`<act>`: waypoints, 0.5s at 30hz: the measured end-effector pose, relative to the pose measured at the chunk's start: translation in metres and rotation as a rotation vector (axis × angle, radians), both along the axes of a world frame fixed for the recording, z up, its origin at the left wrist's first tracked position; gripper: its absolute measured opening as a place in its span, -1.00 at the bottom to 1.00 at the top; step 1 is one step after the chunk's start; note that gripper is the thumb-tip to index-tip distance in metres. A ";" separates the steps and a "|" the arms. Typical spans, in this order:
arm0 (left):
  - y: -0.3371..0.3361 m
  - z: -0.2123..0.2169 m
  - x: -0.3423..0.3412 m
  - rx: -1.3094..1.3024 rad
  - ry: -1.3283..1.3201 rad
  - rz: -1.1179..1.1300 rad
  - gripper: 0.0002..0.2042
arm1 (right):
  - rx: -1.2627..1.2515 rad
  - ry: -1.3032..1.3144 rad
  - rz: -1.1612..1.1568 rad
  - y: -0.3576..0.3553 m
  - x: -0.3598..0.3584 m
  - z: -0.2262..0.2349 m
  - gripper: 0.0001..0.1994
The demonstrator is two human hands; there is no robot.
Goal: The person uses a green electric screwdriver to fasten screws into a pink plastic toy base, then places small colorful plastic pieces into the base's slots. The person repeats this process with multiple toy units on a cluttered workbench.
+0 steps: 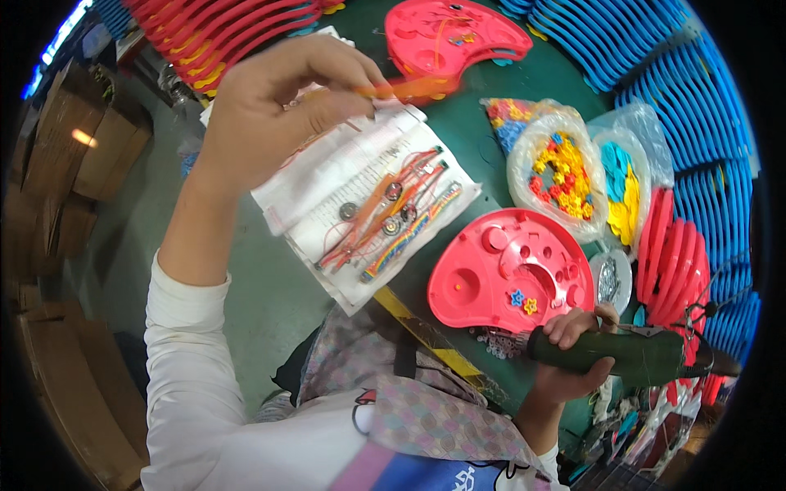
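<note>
My left hand (286, 114) is raised over the far end of a stack of white papers (303, 196), its fingers pinched on a thin orange strip (417, 88) blurred by motion. Several wired parts lie on the papers: orange strips, red wires, small round dark discs and a rainbow ribbon cable (409, 233). Wrapped round a dark green electric screwdriver (622, 356) is my right hand (573, 348), at the near right. Just beyond it lies a pink kidney-shaped plastic shell (458, 307) with recesses, holding a blue star (517, 298) and a yellow star (530, 306).
Another pink shell (409, 33) with wires lies at the far side. To the right are bags of coloured stars (565, 176) and turquoise and yellow pieces (629, 204), plus a dish of screws (610, 278). Stacked blue parts (655, 74) line the right; cardboard boxes (65, 139) stand left.
</note>
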State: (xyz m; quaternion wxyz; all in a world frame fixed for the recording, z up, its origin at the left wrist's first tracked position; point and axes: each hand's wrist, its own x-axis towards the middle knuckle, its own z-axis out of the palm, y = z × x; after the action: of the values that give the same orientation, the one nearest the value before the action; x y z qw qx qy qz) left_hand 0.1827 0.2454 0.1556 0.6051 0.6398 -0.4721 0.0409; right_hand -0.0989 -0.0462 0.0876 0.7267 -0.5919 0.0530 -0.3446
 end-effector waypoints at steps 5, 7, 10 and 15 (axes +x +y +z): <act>-0.048 -0.029 -0.049 0.304 -0.288 -0.115 -0.86 | -0.008 -0.003 -0.012 0.000 -0.008 0.001 -0.24; -0.060 -0.072 -0.067 0.549 -0.353 -0.167 -0.86 | -0.028 0.004 -0.025 -0.004 -0.014 0.001 -0.24; -0.064 -0.112 -0.097 0.684 -0.254 -0.164 -0.83 | -0.023 -0.012 -0.023 -0.011 -0.024 -0.003 -0.24; -0.066 -0.110 -0.103 0.540 -0.138 -0.103 -0.86 | 0.005 -0.021 -0.042 -0.021 -0.032 -0.007 -0.23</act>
State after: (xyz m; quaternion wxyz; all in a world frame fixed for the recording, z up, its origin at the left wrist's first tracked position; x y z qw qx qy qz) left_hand 0.0798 0.1791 0.0460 0.3806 0.7485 -0.5380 -0.0738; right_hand -0.1311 -0.0671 0.0802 0.7214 -0.5852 0.0588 -0.3657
